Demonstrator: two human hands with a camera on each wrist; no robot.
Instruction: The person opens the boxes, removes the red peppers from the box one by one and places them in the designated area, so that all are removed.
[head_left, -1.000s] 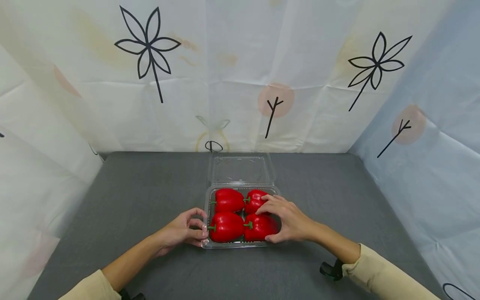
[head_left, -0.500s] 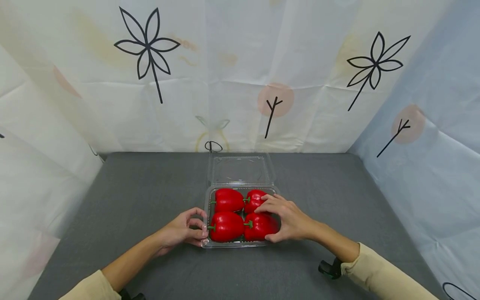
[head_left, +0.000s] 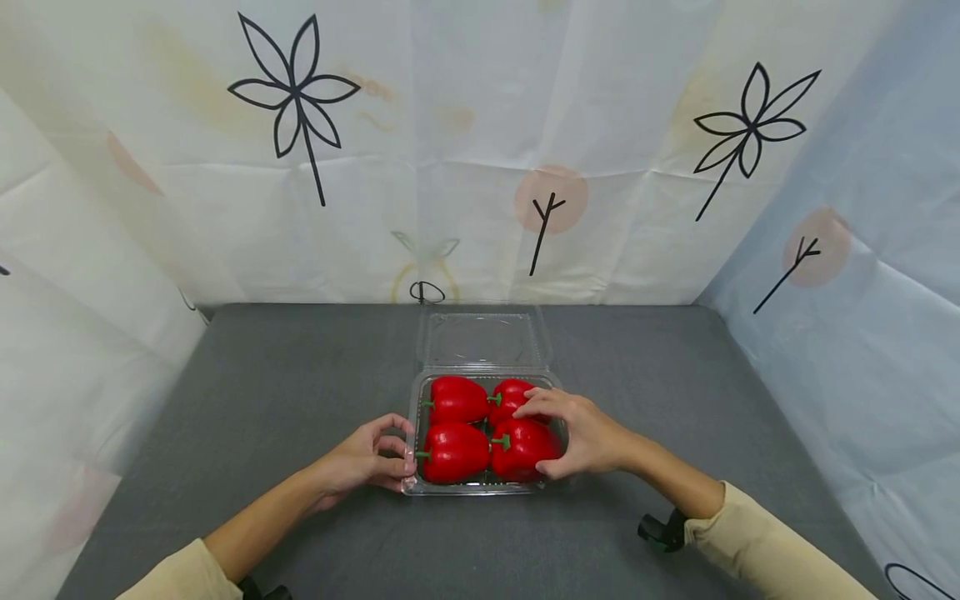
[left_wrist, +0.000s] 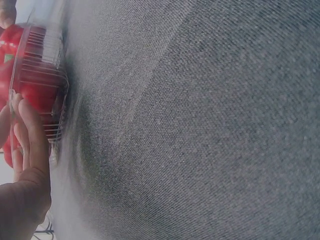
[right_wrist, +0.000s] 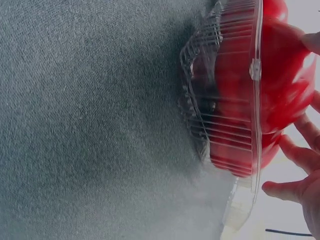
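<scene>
A clear plastic clamshell box [head_left: 468, 491] holds several red bell peppers with green stems, laid in two rows. My left hand [head_left: 375, 454] pinches the box's left rim between thumb and fingers; the left wrist view shows its fingertips at the ribbed wall [left_wrist: 56, 85]. With thumb in front and fingers behind, my right hand [head_left: 585, 429] grips the front right pepper [head_left: 517, 457], which is tilted with its stem turned up. Partly covered by the right fingers is the back right pepper [head_left: 506, 400]. In the right wrist view, the gripped pepper [right_wrist: 285, 75] bulges above the rim.
The box's transparent lid [head_left: 483, 340] lies folded open toward the back of the grey table [head_left: 300, 358]. White patterned cloth [head_left: 450, 150] hangs behind and at both sides. Dark straps with small devices [head_left: 662, 532] sit at the wrists.
My right hand has shifted slightly right, and the front right pepper has tilted and risen a little with it. The left hand stays on the box rim.
</scene>
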